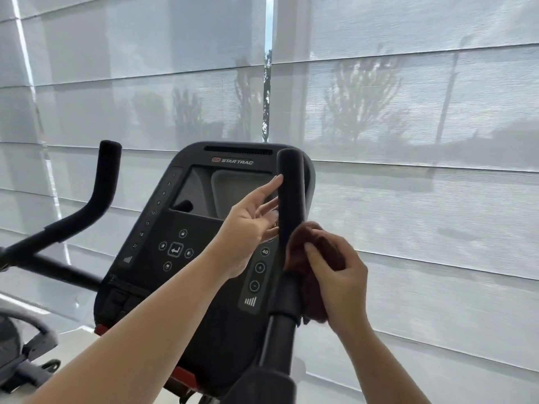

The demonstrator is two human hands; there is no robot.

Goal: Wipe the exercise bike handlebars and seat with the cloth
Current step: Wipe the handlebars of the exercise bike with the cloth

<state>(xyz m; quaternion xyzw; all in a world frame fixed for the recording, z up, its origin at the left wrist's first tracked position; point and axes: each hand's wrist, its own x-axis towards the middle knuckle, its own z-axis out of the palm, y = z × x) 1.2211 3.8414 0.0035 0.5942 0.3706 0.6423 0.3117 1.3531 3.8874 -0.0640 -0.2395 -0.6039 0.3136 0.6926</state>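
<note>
Exercise bike handlebar (pixel 291 196), a rounded upright post sleeved in matte black foam, with a soft, rumpled rust-brown cloth (pixel 320 252) bunched against its lower right side.

The right hand (pixel 341 284) grips the cloth, fingers and thumb curled round the folds, pressing it where the foam ends and a smoother black tube starts. The left hand (pixel 250 220) is spread wide, palm turned toward the post and fingers straight, the fingertips at the foam's left edge; whether they touch it I cannot tell. Behind both sits the dark, glossy, round-cornered console (pixel 186 228) with a grey screen and white button symbols. The other black foam-covered handlebar (pixel 97 193) curves up well apart on the left. Pale woven window blinds (pixel 408 112) in flat horizontal folds hang beyond the bike.
</note>
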